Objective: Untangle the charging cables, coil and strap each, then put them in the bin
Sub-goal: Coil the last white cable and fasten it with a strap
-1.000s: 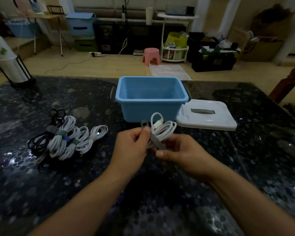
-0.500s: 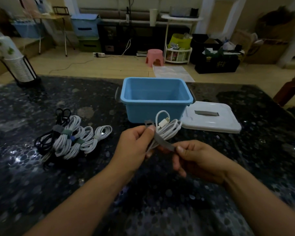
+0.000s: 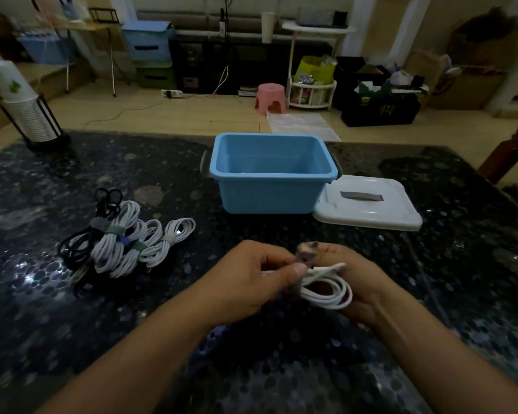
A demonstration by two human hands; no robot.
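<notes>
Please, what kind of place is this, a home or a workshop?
Probably a lived-in home: past the dark speckled stone table are a small pink plastic stool, stacked blue and green storage drawers and cardboard boxes.

We see a white coiled cable (image 3: 326,289) with a grey strap (image 3: 307,254) at its top, held above the bench (image 3: 461,264). Strapped white and black coils (image 3: 123,243) lie at left. The blue bin (image 3: 269,174) stands open, well beyond them.
</notes>
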